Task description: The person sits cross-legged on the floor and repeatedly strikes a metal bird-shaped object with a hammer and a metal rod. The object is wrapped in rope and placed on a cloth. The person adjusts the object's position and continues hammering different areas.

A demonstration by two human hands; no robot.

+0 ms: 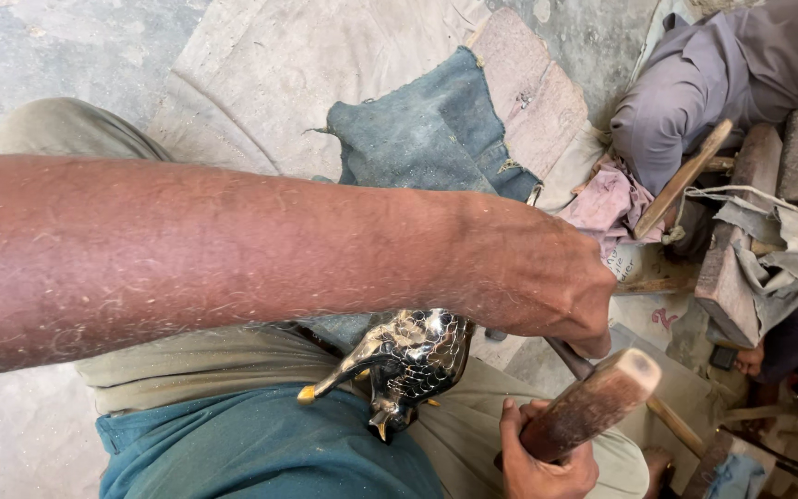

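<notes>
Centre frame, the left hand grips a thin metal tool above the shiny metal bird figurine resting on the lap. At the bottom, the right hand clenches a wooden mallet. Best kept steady, with light, square taps.

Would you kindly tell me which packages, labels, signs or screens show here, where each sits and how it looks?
Pale sheet with dark handwriting: just right of the left hand, under a pink cloth; white, crumpled.
Pale sheet with a red mark: on the floor lower right, above the wooden handle in the right hand; flat, off-white.
No screens or packages.
</notes>
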